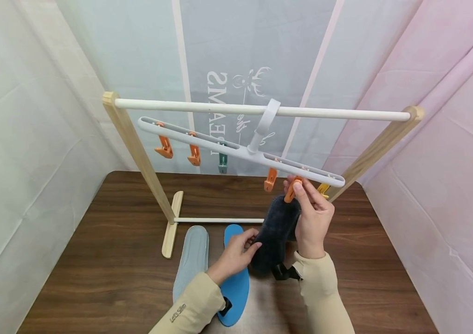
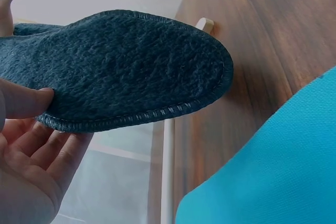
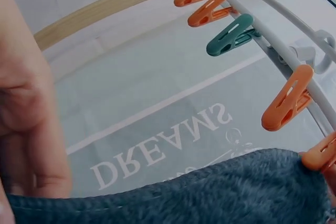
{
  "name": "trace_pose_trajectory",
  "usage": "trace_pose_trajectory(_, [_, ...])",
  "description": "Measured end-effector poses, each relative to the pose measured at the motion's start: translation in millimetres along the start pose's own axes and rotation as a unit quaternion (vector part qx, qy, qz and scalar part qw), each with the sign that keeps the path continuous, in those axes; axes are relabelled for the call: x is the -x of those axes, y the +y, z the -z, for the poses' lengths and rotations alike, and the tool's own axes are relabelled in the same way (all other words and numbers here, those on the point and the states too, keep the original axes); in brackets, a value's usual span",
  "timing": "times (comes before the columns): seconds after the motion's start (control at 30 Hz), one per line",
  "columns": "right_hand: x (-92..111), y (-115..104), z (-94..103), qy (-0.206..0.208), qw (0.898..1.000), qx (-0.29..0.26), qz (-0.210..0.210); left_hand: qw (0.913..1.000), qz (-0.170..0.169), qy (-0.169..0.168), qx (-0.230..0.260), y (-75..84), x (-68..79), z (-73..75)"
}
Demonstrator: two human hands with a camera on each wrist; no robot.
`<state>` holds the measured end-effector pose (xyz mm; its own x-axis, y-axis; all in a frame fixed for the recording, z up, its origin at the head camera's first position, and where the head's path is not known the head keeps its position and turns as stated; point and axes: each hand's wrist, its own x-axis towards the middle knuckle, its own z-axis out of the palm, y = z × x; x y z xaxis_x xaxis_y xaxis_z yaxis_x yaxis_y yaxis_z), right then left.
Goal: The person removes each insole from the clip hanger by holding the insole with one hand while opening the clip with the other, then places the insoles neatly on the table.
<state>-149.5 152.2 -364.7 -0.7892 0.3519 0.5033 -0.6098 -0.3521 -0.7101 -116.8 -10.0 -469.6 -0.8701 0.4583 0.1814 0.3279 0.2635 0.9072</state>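
Note:
A dark, fuzzy insole (image 2: 131,72) with a stitched edge hangs at the right part of a white clip hanger (image 1: 203,140). My left hand (image 1: 236,253) pinches its side edge between thumb and fingers. Higher up, my right hand (image 1: 313,215) grips an orange clip (image 1: 292,191) at the insole's top end. In the right wrist view, that orange clip (image 3: 321,153) meets the insole's corner; whether its jaws bite fully is hard to tell. Part of another dark fuzzy edge (image 2: 34,28) shows behind the insole. Below lie a blue insole (image 1: 236,292) and a grey insole (image 1: 192,260).
The hanger hooks over the white bar of a wooden rack (image 1: 140,157) and tilts down to the right. Other orange clips (image 1: 194,155), a green clip (image 1: 223,160) and a yellow clip (image 1: 324,189) dangle from it. A printed curtain hangs behind the brown table (image 1: 106,260).

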Motion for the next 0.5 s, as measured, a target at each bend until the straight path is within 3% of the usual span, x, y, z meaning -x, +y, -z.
trace_pose_trajectory(0.5, [2.6, 4.0, 2.3, -0.054, 0.998, -0.018, -0.001, 0.9998, 0.018, -0.002, -0.003, -8.5, 15.9, -3.4])
